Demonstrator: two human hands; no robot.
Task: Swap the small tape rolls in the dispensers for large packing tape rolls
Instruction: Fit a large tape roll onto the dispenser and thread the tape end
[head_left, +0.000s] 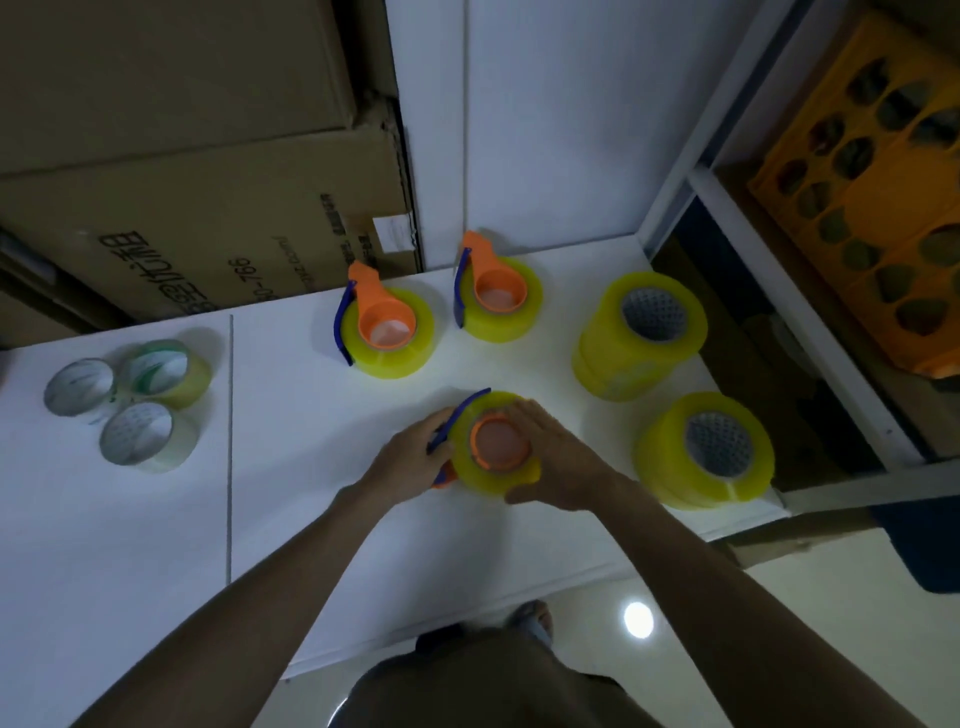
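A large yellow tape roll (470, 470) sits on an orange and blue dispenser (500, 441) in the middle of the white table (311, 493). My left hand (415, 457) grips the dispenser's blue handle side. My right hand (556, 457) curls round the roll's right side. Two more orange dispensers (387, 317) (496, 288) at the back each hold a large yellow roll. Two stacks of large yellow rolls (641, 338) (706, 449) stand at the right. Three small clear tape rolls (135, 400) lie at the left.
Cardboard boxes (197, 182) are stacked behind the table at the left. A white shelf frame (727, 182) with an orange crate (872, 182) stands at the right. The table's front edge runs just before my legs, above a glossy floor.
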